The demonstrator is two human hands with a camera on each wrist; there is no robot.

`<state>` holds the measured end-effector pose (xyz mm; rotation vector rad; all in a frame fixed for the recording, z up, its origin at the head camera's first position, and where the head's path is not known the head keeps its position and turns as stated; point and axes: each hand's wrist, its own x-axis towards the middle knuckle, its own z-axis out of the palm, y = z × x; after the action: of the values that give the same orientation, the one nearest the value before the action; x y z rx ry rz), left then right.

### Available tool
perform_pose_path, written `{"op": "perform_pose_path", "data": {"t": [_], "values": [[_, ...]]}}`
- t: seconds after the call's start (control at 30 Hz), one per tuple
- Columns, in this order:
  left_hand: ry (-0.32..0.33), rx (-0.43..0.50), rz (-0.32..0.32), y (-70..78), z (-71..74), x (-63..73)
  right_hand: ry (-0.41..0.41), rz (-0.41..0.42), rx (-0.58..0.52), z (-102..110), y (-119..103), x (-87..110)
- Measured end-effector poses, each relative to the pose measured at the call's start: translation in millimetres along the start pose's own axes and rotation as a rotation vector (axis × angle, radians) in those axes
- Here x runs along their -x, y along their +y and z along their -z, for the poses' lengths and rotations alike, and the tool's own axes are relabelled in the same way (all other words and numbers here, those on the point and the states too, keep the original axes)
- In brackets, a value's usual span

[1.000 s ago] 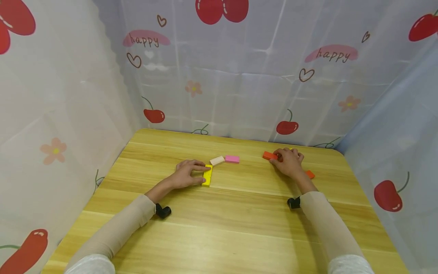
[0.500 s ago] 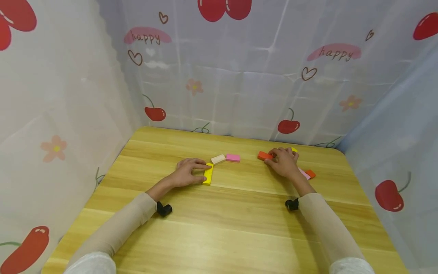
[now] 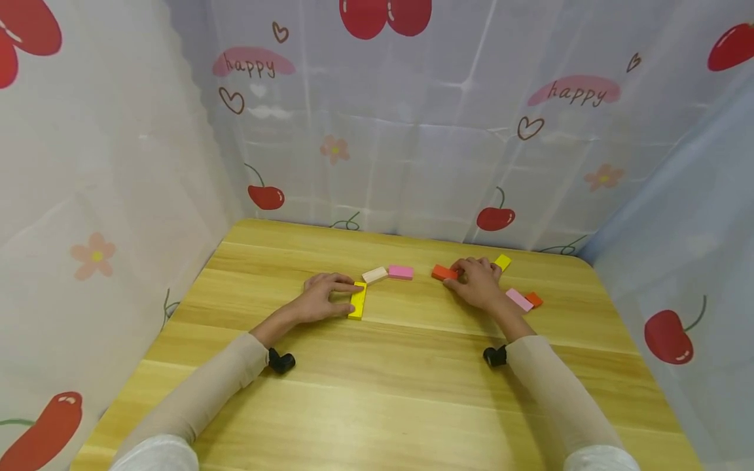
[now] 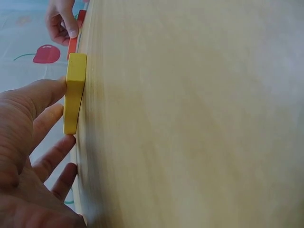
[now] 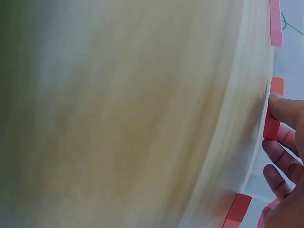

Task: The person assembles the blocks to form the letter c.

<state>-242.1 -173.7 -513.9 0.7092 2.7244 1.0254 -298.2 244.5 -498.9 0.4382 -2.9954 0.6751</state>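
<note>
My left hand [image 3: 318, 299] rests by a yellow wooden block [image 3: 357, 301] lying flat, its thumb and index fingertips on top of it. In the left wrist view, these fingers [image 4: 46, 95] stay fairly straight against the block's upper edge. My right hand [image 3: 478, 282] pinches a red-orange block [image 3: 444, 272] by its right end, with the thumb on the near side; the other fingers lie behind and below it in the right wrist view. Left of that block, across a gap, lies a pink block [image 3: 400, 272]. A pale wood block [image 3: 374, 275] sits between the pink and yellow ones.
Beyond the right hand lies another yellow block [image 3: 502, 263]. A second pink block [image 3: 518, 300] and a second orange block [image 3: 533, 299] lie close together to the right of the wrist. A patterned curtain [image 3: 412, 183] surrounds the wooden table [image 3: 389, 399].
My right hand has slid left with the red-orange block, closer to the pink one. The yellow and pink blocks at the right have come into sight. My left hand keeps its place.
</note>
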Motion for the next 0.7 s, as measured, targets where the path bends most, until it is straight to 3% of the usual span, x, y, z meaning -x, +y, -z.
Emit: {"op": "perform_pose_path", "data": {"t": [0.7], "values": [[-0.007, 0.007, -0.001, 1.2, -0.8, 0.6, -0.016, 0.057, 0.006, -9.8, -19.4, -1.1]]}}
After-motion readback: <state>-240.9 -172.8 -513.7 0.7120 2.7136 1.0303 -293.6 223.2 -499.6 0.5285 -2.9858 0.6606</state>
